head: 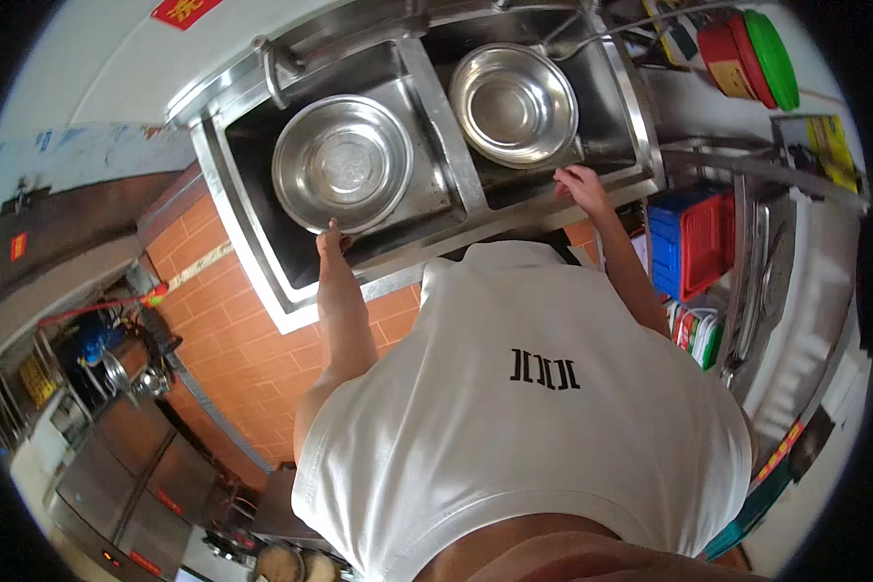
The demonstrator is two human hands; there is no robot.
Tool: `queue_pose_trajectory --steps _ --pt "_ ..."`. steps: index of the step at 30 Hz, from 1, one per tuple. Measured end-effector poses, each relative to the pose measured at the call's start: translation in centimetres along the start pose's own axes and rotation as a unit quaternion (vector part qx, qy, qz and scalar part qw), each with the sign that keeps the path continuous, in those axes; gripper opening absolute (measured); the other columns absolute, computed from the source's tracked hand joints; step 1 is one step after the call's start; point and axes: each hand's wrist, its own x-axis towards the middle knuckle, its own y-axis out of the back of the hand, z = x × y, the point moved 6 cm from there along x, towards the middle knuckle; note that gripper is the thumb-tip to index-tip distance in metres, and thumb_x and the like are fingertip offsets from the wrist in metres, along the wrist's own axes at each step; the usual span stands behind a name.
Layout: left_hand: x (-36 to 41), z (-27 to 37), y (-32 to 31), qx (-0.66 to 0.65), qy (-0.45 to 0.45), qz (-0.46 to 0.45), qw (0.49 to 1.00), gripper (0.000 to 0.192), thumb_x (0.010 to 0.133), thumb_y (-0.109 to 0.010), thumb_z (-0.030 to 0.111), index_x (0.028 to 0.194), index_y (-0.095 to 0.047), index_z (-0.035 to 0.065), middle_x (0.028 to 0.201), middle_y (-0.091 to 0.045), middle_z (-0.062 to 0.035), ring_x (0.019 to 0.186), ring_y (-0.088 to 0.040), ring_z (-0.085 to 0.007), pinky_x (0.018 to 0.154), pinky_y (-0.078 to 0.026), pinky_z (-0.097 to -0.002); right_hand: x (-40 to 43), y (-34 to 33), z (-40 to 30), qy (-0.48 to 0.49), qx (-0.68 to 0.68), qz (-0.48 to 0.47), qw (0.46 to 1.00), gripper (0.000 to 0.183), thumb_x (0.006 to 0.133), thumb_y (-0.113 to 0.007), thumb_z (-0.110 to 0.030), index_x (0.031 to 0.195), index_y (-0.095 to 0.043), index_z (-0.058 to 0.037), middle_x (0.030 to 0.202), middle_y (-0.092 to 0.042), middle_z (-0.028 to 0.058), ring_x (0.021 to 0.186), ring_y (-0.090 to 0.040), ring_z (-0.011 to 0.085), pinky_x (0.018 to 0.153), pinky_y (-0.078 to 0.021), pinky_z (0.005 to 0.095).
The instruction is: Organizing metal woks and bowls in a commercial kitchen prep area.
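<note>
A wide stainless steel basin (pixel 342 164) stands in the left bowl of a double steel sink (pixel 440 120). My left hand (pixel 333 238) grips this basin's near rim, thumb on top. In the right sink bowl is a second, somewhat smaller steel basin (pixel 513 105). Just off its near right edge, above the front of the sink, my right hand (pixel 580 188) has its fingers slightly bent and holds nothing that I can see. Both basins look empty apart from glare on their bottoms.
A tap (pixel 270 73) rises behind the left bowl. Right of the sink are blue and red plastic crates (pixel 704 244) and a red tub with a green lid (pixel 771 62). Orange floor tiles (pixel 240 349) show at the left, with steel cabinets (pixel 116 465) beyond.
</note>
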Motion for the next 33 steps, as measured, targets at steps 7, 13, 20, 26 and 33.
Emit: queue_pose_trajectory --steps 7,13,20,26,33 --pt "0.9 -0.3 0.1 0.092 -0.013 -0.034 0.995 0.062 0.089 -0.042 0.055 0.074 -0.065 -0.0007 0.057 -0.062 -0.0106 0.047 -0.061 -0.0211 0.041 -0.044 -0.0316 -1.3 0.0 0.4 -0.025 0.055 0.022 0.998 0.024 0.088 -0.056 -0.024 0.086 -0.061 0.0002 0.068 -0.063 0.0061 0.061 -0.06 0.0123 0.056 -0.0468 0.0265" --pt "-1.0 0.1 1.1 0.318 -0.127 0.075 0.937 0.029 0.081 -0.051 0.019 0.062 -0.057 -0.0016 0.055 -0.057 -0.0123 0.048 -0.057 -0.0226 0.045 -0.042 -0.0374 -1.1 -1.7 1.1 -0.015 0.079 -0.028 0.996 0.025 0.089 -0.055 -0.023 0.087 -0.061 0.0008 0.069 -0.063 0.0068 0.06 -0.06 0.0128 0.054 -0.0466 0.0249" --pt "-11.5 5.9 -0.5 0.171 -0.391 0.176 0.887 0.048 0.082 -0.051 0.039 0.067 -0.06 -0.0057 0.053 -0.053 -0.0202 0.054 -0.058 -0.0293 0.059 -0.044 -0.0432 -1.5 -0.7 3.9 0.004 0.108 -0.033 0.994 0.026 0.088 -0.056 -0.024 0.081 -0.06 0.0013 0.069 -0.063 0.0078 0.059 -0.062 0.0134 0.052 -0.0463 0.0253" --pt "-21.6 11.6 -6.4 0.016 -0.395 0.066 0.916 0.05 0.091 -0.047 0.034 0.057 -0.054 -0.0024 0.045 -0.049 -0.008 0.046 -0.047 -0.0148 0.049 -0.039 -0.0329 -1.1 2.2 5.3 0.005 0.074 -0.06 0.995 0.031 0.088 -0.056 -0.026 0.074 -0.06 0.0012 0.068 -0.063 0.0079 0.057 -0.061 0.013 0.051 -0.0461 0.026" --pt "-32.3 17.4 -22.3 -0.056 -0.538 -0.174 0.823 0.019 0.086 -0.054 0.015 0.09 -0.056 -0.0028 0.079 -0.064 -0.0122 0.07 -0.062 -0.0175 0.068 -0.048 -0.0298 0.7 9.2 9.1 0.018 0.138 -0.028 0.99 0.036 0.089 -0.055 -0.027 0.069 -0.06 0.0022 0.061 -0.062 0.0078 0.055 -0.059 0.0141 0.054 -0.0475 0.0269"
